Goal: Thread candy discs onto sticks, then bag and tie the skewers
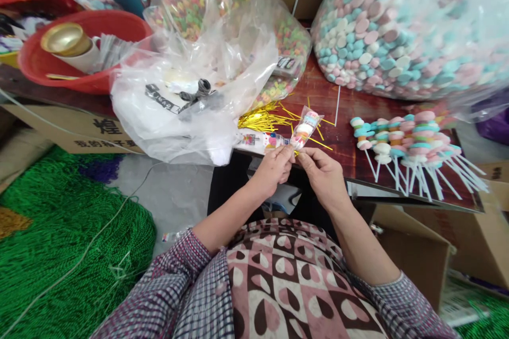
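Beyond the hands and to their right, a big bag of pastel candies (401, 21) rests on the tabletop (338, 103). Just right of the hands lies a pile of candy skewers (413, 143). The left hand (274, 167) and right hand (324, 172) meet fingertip to fingertip, both pinching the base of a wrapped candy skewer (305, 128) that slants up just above them.

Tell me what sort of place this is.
Probably a small home workshop for packing sweets by hand: big bags of loose candy, a pile of candy skewers on the table, gold twist ties, and both hands closing a wrapped skewer.
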`<state>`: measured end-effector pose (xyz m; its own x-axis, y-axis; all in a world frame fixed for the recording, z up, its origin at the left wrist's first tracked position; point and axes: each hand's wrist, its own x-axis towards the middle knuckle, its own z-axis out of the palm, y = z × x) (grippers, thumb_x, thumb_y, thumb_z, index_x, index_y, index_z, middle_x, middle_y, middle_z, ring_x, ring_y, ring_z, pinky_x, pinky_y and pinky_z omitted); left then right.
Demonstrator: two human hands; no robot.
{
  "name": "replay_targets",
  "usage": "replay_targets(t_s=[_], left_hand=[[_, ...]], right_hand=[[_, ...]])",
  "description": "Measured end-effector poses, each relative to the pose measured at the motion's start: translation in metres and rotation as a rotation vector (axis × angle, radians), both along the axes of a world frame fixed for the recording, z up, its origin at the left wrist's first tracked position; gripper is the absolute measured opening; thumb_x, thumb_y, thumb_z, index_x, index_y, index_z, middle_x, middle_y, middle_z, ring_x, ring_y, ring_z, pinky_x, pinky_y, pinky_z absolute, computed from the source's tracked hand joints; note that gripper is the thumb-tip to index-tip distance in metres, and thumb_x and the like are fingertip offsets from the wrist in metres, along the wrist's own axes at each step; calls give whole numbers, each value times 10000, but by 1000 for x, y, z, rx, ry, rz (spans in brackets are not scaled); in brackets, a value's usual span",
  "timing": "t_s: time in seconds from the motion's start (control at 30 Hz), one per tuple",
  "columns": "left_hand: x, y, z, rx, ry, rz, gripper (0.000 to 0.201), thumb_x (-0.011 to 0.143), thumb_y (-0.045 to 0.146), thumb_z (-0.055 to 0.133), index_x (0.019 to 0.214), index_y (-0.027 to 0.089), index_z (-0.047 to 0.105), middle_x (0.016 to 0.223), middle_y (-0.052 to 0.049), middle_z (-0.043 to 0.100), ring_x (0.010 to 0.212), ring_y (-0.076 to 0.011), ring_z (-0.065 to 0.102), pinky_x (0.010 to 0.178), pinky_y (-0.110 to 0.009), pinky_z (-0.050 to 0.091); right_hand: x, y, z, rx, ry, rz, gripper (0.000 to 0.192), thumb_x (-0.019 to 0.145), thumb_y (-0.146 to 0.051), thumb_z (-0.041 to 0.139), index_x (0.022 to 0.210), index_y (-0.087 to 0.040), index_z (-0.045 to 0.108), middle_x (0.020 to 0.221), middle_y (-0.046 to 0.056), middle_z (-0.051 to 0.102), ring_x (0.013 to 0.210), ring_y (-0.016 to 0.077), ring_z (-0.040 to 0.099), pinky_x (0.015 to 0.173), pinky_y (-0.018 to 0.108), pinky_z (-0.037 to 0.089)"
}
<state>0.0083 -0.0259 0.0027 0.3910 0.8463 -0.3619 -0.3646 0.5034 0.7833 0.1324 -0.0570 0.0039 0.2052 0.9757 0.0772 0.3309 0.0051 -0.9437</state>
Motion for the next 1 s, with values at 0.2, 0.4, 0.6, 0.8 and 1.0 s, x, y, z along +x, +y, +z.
replay_targets(t_s=[0.2,0.4,0.6,0.8,1.0], left_hand=[[-3,-4,-6,78,-29,-20,414,849,547,635,722,180,490,525,90,318,398,-30,255,365,-148,211],[-10,0,1,319,112,-49,302,884,446,632,768,171,581,599,43,482,526,-58,415,510,-173,350],[-23,0,33,365,-122,-77,287,885,387,634,1114,225,695,953,-46,682,875,-150,620,794,-252,474],[-44,-11,54,739,199,-205,540,965,568,411,816,199,776,757,-101,693,973,-237,616,979,-367,427],[-39,1,47,369,124,-39,739,899,768,272,687,160,633,620,-27,529,632,-143,470,684,-285,407]], right_hand=[[-6,-1,7,-62,39,-73,204,800,-370,673,854,-180,724,813,37,718,731,170,618,726,320,507],[-8,-5,23,-24,-9,-93,127,782,-315,633,728,-200,641,659,-4,631,592,132,530,592,273,443],[-5,-9,35,-2,-160,18,162,773,-295,608,640,-212,568,586,-21,556,535,116,460,535,263,384],[7,3,57,10,13,-49,138,786,-340,654,736,-212,649,696,18,674,603,147,570,570,271,454],[-15,-8,72,110,-188,131,189,809,-239,583,624,-212,612,591,1,620,545,132,552,547,246,443]])
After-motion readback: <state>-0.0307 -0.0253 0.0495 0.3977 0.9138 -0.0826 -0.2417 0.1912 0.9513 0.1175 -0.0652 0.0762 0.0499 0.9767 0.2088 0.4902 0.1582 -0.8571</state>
